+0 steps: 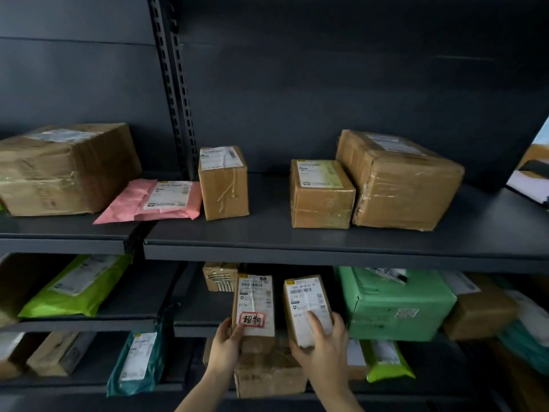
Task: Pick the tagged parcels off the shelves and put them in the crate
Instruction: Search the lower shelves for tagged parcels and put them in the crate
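Note:
Two small brown parcels sit side by side at the front of the middle shelf (196, 328). The left parcel (255, 295) carries a white label and a red-bordered tag (252, 319) with handwritten characters. My left hand (226, 346) grips its lower left corner. The right parcel (306, 304) has only a white shipping label, and my right hand (323, 346) holds its lower end, thumb across the label. No crate is in view.
The upper shelf (297, 242) holds a large box (65, 171), a pink mailer (157, 200), and three more boxes (224, 182). A green parcel (398, 304) stands right of my hands. Lime (74, 289) and teal (136, 361) mailers lie lower left.

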Motion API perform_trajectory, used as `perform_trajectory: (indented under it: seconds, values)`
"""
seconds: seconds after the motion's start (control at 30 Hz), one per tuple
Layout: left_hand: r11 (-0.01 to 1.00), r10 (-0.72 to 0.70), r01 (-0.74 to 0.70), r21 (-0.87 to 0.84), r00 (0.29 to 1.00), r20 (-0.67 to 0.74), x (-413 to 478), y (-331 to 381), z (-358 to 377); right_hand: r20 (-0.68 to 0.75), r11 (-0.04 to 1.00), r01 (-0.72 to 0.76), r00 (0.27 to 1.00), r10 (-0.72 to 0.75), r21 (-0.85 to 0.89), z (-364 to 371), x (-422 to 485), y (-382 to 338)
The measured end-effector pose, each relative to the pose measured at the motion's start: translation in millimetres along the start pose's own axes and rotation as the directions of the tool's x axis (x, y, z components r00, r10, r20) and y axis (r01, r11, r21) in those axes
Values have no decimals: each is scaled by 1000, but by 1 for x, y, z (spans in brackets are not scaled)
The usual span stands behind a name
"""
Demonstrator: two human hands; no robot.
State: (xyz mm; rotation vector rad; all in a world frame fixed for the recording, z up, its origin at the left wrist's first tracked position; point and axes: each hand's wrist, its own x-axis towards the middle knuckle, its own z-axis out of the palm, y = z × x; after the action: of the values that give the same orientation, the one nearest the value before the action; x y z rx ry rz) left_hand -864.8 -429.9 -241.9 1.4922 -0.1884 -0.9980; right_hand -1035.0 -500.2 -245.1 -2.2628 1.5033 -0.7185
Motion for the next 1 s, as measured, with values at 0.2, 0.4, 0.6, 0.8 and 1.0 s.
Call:
perform_trajectory:
  seconds: [0.2,0.4,0.6,0.8,1.0]
  values:
    - [1000,16,-16,-6,1000,-3,-9,0,5,53,1000,-5,999,4,15,-12,-4,-6]
    - [1000,30,-30,-9,1000,-7,-13,-2,7,86,998,12,996,-6,-64,-12,4,-6]
    - [1000,28,-29,-5,998,-52,-15,-3,-3,101,969,69,994,-46,-235,-2,22,-4]
    - [998,36,-40,-46,997,-68,-23,3,-11,122,979,23,992,2,-202,-11,54,-8]
    - [998,58,-62,-35,993,-104,-28,9,-14,126,950,10,992,31,-312,-17,81,-6]
